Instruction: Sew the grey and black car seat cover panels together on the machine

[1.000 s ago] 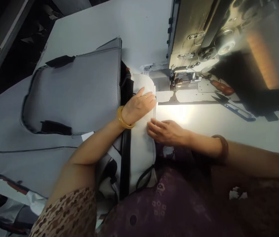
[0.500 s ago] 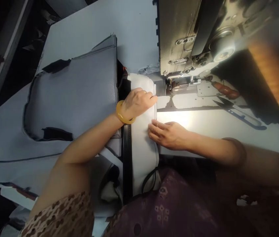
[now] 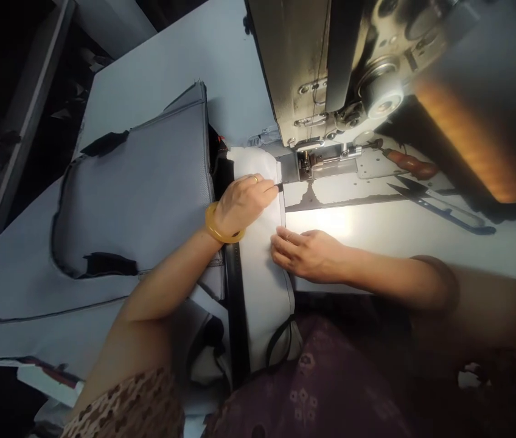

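Observation:
A long white fabric panel (image 3: 258, 267) with a dark-stitched edge lies beside the sewing machine (image 3: 306, 161), joined to a grey bag-like piece (image 3: 139, 188). My left hand (image 3: 249, 204), wearing a yellow bangle, presses on the panel with fingers pinched at its right edge. A small black tab (image 3: 280, 187) pokes out at those fingertips. Lower on the same edge, my right hand (image 3: 306, 252) has its fingers bent together, gripping the fabric; the thumb is mostly hidden. Both hands are on the near side of the needle area, apart from it.
Thread snips (image 3: 445, 210) lie to the right on the white table (image 3: 376, 237). Behind them is a tool with an orange-brown handle (image 3: 411, 163). A black strip (image 3: 236, 304) runs along the panel's left side, and a thin black cord (image 3: 278, 334) loops near my lap.
The black tab now shows at my left fingertips. The camera view has shifted, so the machine appears further left. Both hands stay at the panel's edge.

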A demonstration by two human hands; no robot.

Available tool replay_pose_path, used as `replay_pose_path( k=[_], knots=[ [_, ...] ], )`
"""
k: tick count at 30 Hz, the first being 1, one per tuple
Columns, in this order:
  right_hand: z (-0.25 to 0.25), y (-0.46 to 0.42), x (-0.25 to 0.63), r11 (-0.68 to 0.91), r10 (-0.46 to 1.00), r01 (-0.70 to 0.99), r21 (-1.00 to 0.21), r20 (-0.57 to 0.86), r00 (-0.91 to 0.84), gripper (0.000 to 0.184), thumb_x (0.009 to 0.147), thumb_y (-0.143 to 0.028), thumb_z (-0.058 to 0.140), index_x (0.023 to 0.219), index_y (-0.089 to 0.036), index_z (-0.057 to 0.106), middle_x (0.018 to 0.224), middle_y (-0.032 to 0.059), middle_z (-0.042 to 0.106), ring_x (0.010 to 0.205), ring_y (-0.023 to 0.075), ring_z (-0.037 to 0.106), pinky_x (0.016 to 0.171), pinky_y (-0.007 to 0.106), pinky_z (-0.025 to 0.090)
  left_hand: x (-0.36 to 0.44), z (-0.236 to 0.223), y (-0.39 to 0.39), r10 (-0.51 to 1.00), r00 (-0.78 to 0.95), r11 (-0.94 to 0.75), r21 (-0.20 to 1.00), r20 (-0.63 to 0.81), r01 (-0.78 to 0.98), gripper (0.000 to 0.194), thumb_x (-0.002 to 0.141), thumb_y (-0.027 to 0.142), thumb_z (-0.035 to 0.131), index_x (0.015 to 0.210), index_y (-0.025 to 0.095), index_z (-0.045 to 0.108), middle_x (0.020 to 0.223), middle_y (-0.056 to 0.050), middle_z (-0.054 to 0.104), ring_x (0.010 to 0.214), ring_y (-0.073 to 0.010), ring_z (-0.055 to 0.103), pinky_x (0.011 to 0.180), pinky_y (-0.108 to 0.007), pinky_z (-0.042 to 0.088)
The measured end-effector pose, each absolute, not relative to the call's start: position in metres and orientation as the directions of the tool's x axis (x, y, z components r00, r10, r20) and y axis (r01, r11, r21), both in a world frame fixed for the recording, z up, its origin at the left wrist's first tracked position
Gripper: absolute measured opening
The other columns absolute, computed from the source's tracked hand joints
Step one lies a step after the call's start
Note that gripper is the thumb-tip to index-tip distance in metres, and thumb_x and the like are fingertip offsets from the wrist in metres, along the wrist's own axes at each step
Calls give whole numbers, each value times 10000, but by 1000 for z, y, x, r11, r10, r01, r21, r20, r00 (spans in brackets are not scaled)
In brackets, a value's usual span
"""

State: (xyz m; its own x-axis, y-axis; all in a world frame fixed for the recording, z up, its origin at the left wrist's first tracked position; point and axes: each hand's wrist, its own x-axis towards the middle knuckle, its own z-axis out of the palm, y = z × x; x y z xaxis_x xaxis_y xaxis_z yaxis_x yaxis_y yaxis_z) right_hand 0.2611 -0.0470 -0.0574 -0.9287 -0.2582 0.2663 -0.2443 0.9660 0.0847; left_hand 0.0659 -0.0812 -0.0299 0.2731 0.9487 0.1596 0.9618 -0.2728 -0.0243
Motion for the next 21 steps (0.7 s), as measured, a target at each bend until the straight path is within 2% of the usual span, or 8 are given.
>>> replay_pose_path(
  k=[3, 9, 14, 18, 21],
  knots=[
    [-58, -47, 262, 967, -255, -238, 94, 277, -927, 255, 891, -43, 348, 934, -120, 587, 998, 141, 628, 931, 240, 585, 482, 251, 390, 65, -32, -80, 938, 301, -280, -137, 170, 950, 342, 908, 91, 340, 850, 153, 671, 859, -69, 676, 811, -195, 566, 737, -323, 399],
    [-60, -47, 262, 968, -249, -233, 88, 312, -917, 255, 891, -46, 352, 938, -114, 593, 984, 141, 629, 908, 230, 594, 470, 243, 384, 70, -30, -79, 951, 273, -249, -166, 143, 954, 330, 912, 74, 332, 908, 128, 658, 923, -93, 664, 859, -207, 565, 790, -349, 407],
    [-60, -45, 263, 966, -258, -238, 100, 322, -911, 283, 873, -33, 351, 963, -114, 607, 1001, 128, 639, 925, 230, 602, 467, 245, 419, 92, -21, -97, 965, 252, -213, -334, 76, 918, 324, 929, 80, 283, 1009, 78, 597, 1014, -135, 604, 950, -237, 536, 848, -371, 424],
    [-60, -44, 264, 968, -250, -225, 111, 353, -902, 269, 875, -55, 369, 951, -118, 620, 1018, 117, 649, 977, 239, 600, 481, 247, 452, 103, -25, -108, 987, 148, -121, -314, 64, 942, 306, 922, 83, 292, 1101, 63, 539, 1029, -127, 581, 944, -224, 537, 856, -333, 444],
    [-60, -43, 266, 966, -257, -222, 133, 369, -893, 264, 883, -75, 380, 956, -116, 630, 1023, 114, 655, 988, 235, 599, 501, 249, 467, 100, -27, -108, 986, 150, -128, -253, 70, 959, 285, 899, 67, 302, 1036, 90, 551, 978, -102, 581, 906, -209, 541, 798, -311, 456]
  ],
)
